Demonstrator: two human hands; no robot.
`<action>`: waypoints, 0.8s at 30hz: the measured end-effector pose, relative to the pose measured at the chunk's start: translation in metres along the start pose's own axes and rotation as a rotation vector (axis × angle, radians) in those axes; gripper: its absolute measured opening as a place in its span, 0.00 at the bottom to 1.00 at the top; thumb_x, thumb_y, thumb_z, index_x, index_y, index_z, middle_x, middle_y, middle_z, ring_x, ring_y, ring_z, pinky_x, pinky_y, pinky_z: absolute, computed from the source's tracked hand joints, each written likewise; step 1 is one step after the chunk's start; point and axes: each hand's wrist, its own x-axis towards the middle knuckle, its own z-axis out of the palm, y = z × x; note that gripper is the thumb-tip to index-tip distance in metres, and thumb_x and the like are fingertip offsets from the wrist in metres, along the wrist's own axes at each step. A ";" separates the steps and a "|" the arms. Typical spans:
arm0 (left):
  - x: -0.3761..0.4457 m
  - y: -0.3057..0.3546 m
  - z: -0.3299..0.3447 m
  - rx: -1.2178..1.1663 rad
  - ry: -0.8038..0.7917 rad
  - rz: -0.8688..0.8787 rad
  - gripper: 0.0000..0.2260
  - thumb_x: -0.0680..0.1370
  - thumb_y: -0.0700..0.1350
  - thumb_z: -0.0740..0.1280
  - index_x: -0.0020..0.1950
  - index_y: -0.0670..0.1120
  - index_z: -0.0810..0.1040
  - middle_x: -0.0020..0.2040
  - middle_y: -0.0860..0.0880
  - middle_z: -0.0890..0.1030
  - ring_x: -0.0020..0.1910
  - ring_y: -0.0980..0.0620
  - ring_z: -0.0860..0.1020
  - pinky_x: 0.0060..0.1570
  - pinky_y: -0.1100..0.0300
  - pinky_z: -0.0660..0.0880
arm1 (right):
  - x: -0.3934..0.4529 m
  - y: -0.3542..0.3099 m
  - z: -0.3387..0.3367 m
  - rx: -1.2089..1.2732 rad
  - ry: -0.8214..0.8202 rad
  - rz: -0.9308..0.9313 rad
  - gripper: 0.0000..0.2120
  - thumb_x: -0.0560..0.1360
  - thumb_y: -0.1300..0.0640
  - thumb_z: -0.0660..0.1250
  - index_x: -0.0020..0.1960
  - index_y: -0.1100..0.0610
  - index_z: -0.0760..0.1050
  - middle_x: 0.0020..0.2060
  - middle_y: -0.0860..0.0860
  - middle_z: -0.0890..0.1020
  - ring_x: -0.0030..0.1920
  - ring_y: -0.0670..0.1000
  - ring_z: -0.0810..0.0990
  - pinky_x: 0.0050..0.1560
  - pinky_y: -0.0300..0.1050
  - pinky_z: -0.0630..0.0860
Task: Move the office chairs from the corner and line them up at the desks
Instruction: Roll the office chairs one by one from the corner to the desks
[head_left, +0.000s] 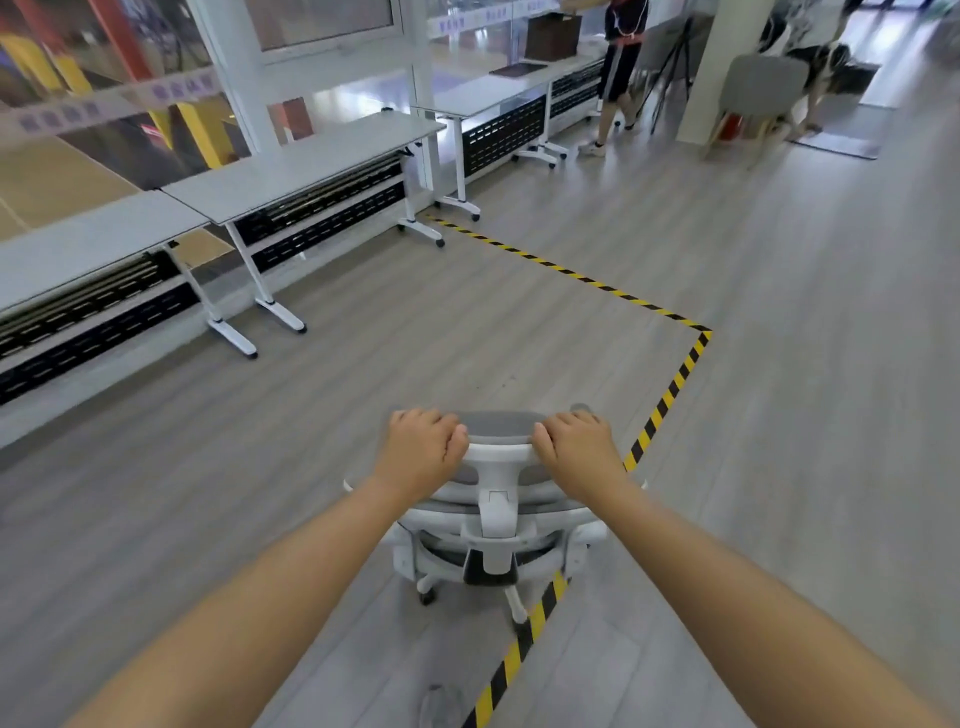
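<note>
White-framed grey mesh office chair (493, 525): your left hand (422, 451) and right hand (575, 448) curl over its headrest, mid-transit. It sits on the black-yellow floor tape (670, 395), well apart from the white desks (306, 171). Next: steer left to them.

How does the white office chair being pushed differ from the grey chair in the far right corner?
The office chair has a white frame, mesh headrest and castors; the grey chair shows a plain solid back on straight legs. The office chair is gripped by the left hand and right hand; nobody holds the grey chair.
</note>
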 end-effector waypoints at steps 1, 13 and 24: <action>0.017 -0.015 0.004 -0.002 0.002 -0.009 0.17 0.80 0.51 0.54 0.36 0.49 0.75 0.31 0.53 0.69 0.32 0.46 0.71 0.40 0.55 0.63 | 0.022 -0.002 0.004 0.011 0.002 0.007 0.21 0.79 0.48 0.46 0.41 0.55 0.75 0.36 0.50 0.78 0.41 0.56 0.75 0.49 0.52 0.70; 0.203 -0.182 0.053 -0.012 -0.047 0.002 0.17 0.81 0.52 0.53 0.39 0.49 0.76 0.33 0.50 0.74 0.34 0.46 0.72 0.43 0.53 0.65 | 0.270 -0.025 0.054 0.003 0.023 0.046 0.23 0.78 0.45 0.43 0.40 0.53 0.72 0.35 0.46 0.69 0.40 0.53 0.69 0.51 0.51 0.68; 0.388 -0.313 0.112 -0.014 -0.060 0.008 0.19 0.81 0.53 0.51 0.39 0.48 0.76 0.34 0.49 0.75 0.36 0.45 0.72 0.43 0.54 0.65 | 0.498 -0.019 0.094 -0.023 0.020 0.054 0.21 0.77 0.44 0.40 0.37 0.50 0.67 0.33 0.45 0.71 0.39 0.52 0.69 0.49 0.50 0.68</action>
